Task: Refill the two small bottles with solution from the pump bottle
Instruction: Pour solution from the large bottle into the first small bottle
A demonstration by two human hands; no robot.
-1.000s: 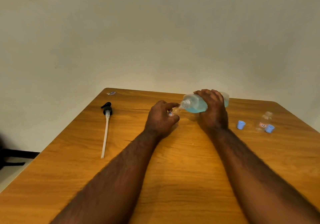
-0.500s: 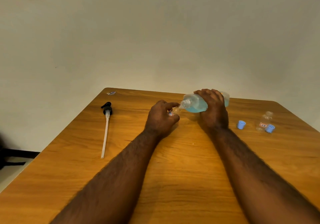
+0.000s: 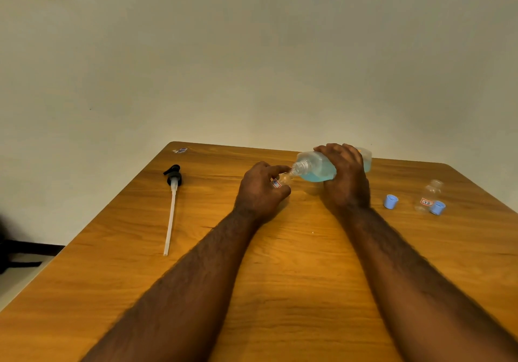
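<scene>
One small bottle (image 3: 281,181) in left grip (image 3: 260,190) — tilted pump bottle (image 3: 318,170) in right grip (image 3: 346,180).

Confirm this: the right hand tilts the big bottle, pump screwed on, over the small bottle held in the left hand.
The pump is off: the head view shows it lying on the table. The right hand tilts the big bottle, neck bare, over the small bottle held in the left hand.

Left hand (image 3: 260,190) and right hand (image 3: 346,185) are bare; left forearm (image 3: 196,277) and right forearm (image 3: 406,272) bare too, densely haired.
</scene>
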